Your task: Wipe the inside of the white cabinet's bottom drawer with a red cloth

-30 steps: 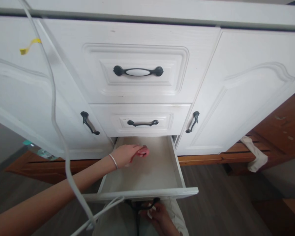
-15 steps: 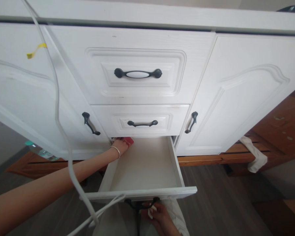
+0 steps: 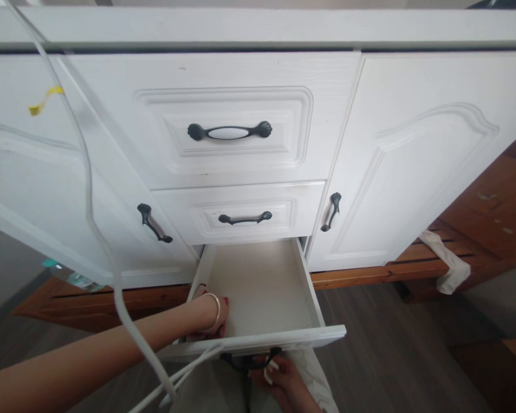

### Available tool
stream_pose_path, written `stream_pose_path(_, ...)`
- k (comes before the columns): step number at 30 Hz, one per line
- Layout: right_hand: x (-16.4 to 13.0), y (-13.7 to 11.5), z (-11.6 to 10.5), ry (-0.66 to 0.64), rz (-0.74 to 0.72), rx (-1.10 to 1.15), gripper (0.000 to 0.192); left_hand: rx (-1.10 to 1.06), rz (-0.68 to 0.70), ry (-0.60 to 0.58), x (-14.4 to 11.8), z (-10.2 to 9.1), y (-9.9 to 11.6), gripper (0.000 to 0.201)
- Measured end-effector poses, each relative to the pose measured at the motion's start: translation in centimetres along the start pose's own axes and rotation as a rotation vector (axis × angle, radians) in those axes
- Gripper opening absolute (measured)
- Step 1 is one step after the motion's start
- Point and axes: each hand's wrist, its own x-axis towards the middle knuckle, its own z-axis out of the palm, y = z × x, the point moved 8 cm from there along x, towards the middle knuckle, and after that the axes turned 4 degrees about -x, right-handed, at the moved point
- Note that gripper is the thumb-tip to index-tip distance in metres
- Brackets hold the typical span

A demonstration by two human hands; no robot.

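The bottom drawer [image 3: 309, 298] of a white cabinet stands pulled out, its pale inside bare. My left hand [image 3: 212, 321], a silver bangle on its wrist, reaches over the left wall into the drawer's near left corner and presses a reddish cloth [image 3: 224, 302] there; only a sliver of the cloth shows. My right hand [image 3: 279, 376] is below the drawer front, its fingers curled around the black drawer handle [image 3: 249, 360], with a small white scrap between them.
Two shut drawers [image 3: 241, 218] sit above, flanked by cabinet doors; the left door [image 3: 47, 189] is swung open. A white cable [image 3: 94, 223] hangs across the left. A white rag [image 3: 449, 267] lies on the wooden base at right.
My left hand drew the reddish cloth from the drawer's back left corner forward along the left side to the near left corner. My right hand stayed on the handle.
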Motion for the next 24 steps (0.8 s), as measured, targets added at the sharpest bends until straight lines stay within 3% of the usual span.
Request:
stream_pose_path(2, 0.2, 0.2, -0.1, -0.014, 0.002, 0.011, 0.053, 0.044, -0.044, -0.076, -1.1, 0.7, -0.3, 0.021)
stream_pose_path(6, 0.4, 0.6, -0.2, -0.028, 0.002, 0.008, 0.053, 0.088, -0.077, -0.152, -2.3, 0.0, -0.2, 0.042)
stream_pose_path(13, 0.8, 1.2, -0.8, -0.028, -0.007, 0.059, 0.047, 0.047, 0.078, -0.193, -2.1, -2.4, 5.5, 0.054)
stream_pose_path(16, 1.0, 1.4, -1.1, -0.031, -0.003, 0.053, 0.049, -0.006, 0.134, -0.093, -1.2, -4.8, 7.7, 0.045)
stream_pose_path(18, 1.1, 1.5, -1.5, -0.024, 0.001, 0.049, 0.049, -0.074, 0.112, 0.026, -0.2, -7.0, 7.9, 0.038)
stream_pose_path(21, 1.1, 1.6, -1.9, -0.009, 0.008, 0.049, 0.05, -0.194, -0.017, 0.221, 1.0, -10.1, 6.1, 0.032)
stream_pose_path(24, 1.1, 1.6, -1.9, -0.024, 0.018, 0.045, 0.053, -0.336, -0.189, 0.389, 1.4, -12.2, 2.3, 0.038)
